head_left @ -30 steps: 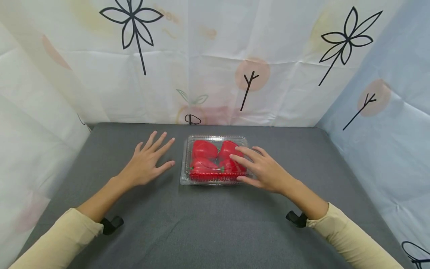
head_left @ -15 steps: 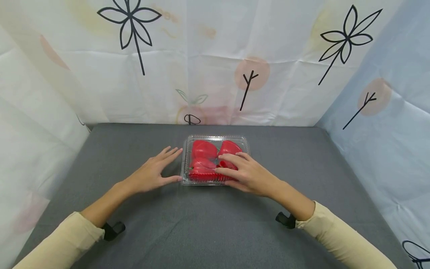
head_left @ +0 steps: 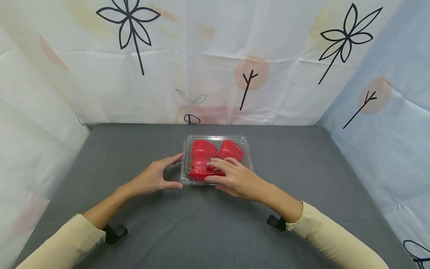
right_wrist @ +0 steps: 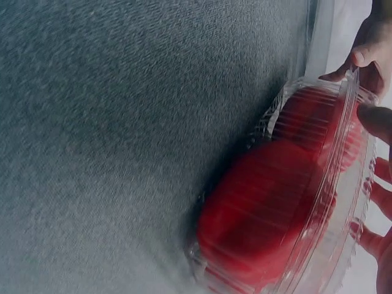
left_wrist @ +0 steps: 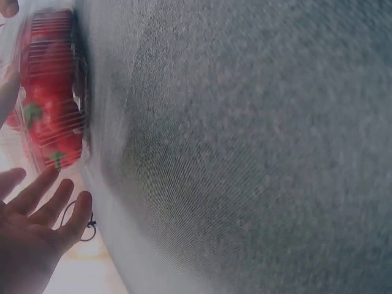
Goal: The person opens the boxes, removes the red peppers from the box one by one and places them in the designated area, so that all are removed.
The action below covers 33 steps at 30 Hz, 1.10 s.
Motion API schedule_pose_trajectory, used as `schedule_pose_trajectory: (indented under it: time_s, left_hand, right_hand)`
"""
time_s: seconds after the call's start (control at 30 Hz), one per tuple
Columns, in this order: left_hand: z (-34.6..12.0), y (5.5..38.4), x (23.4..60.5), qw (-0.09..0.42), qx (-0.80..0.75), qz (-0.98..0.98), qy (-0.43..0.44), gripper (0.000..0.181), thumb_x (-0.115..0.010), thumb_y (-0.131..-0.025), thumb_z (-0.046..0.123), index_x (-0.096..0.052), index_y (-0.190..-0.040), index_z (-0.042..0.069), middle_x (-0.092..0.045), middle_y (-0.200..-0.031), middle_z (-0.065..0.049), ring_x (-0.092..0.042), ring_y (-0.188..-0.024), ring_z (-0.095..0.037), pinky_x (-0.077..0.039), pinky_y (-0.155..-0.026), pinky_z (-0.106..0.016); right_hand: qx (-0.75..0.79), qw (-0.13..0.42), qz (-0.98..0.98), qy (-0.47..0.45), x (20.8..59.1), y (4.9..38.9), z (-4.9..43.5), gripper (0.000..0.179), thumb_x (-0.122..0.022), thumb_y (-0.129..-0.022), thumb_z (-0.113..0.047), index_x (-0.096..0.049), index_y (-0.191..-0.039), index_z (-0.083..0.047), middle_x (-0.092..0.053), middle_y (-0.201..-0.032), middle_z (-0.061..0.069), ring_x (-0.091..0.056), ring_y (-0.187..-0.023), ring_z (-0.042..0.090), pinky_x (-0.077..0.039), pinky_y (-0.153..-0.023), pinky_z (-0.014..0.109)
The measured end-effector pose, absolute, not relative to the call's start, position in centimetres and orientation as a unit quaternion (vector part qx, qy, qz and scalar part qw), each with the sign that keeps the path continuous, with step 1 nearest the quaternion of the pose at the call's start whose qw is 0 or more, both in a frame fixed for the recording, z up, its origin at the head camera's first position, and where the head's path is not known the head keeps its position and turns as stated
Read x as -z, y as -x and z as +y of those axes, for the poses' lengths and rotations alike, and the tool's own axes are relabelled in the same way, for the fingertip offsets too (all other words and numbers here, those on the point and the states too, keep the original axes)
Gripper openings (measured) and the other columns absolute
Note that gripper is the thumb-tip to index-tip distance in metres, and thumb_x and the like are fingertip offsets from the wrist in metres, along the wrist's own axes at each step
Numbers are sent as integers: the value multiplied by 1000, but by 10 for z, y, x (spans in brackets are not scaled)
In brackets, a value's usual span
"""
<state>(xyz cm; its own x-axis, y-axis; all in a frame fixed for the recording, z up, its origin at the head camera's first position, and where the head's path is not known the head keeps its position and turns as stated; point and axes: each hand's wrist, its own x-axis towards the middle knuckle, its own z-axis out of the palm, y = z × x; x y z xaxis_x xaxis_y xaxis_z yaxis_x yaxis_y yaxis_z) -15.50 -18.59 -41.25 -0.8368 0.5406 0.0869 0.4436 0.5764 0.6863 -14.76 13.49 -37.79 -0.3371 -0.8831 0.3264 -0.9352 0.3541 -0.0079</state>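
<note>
A clear plastic clamshell box [head_left: 217, 137] holding several red bell peppers [head_left: 204, 148] sits on the grey cloth, its lid down. At the box's left edge is my left hand [head_left: 153, 178], thumb at the front corner and fingers along the side. My right hand [head_left: 242, 181] lies over the front right of the lid, fingers spread and reaching left, hiding part of the peppers. Green stems [left_wrist: 57, 158] show through the ribbed wall in the left wrist view. In the right wrist view my right thumb [right_wrist: 376, 121] is at the lid's rim, with fingers over the top.
Grey cloth [head_left: 208, 231] covers the table around the box. Pale curtains [head_left: 215, 37] with plant drawings hang behind and at both sides. Black straps [head_left: 114, 234] are on both wrists, below light yellow sleeves [head_left: 62, 241].
My left hand has come right and slightly forward to the box's left edge, its fingers drawing together. My right hand has slid left and nearer over the lid. The box stays in place.
</note>
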Motion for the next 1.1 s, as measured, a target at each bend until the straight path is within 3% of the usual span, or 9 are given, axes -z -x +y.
schedule_pose_trajectory:
  time_s: [0.37,0.63,1.1]
  left_hand:
    - [-181,151,414,151,-506,815,-240,94,-83,-81,12,-25,-155,-1,-54,-134,-25,-65,-105,-29,-54,-88,-38]
    - [-179,148,419,194,-595,752,-207,98,-77,-84,-2,-12,-158,1,-61,-111,-24,-69,-88,-21,-55,-80,-27]
    - [-182,148,423,277,-636,711,-117,90,-73,-90,11,-15,-158,7,-67,-107,-9,-66,-91,-14,-51,-86,-27]
  right_hand:
    - [-96,121,-823,-546,385,146,125,54,-85,-78,-21,-67,-129,-21,-54,-140,12,-46,-133,28,-41,-104,52]
    - [-81,147,-820,-548,387,146,123,46,-84,-80,-24,-70,-123,-21,-56,-138,12,-48,-131,28,-43,-102,52]
    - [-121,169,-822,-531,396,145,115,38,-85,-79,-21,-72,-114,-18,-59,-131,13,-51,-125,28,-43,-100,47]
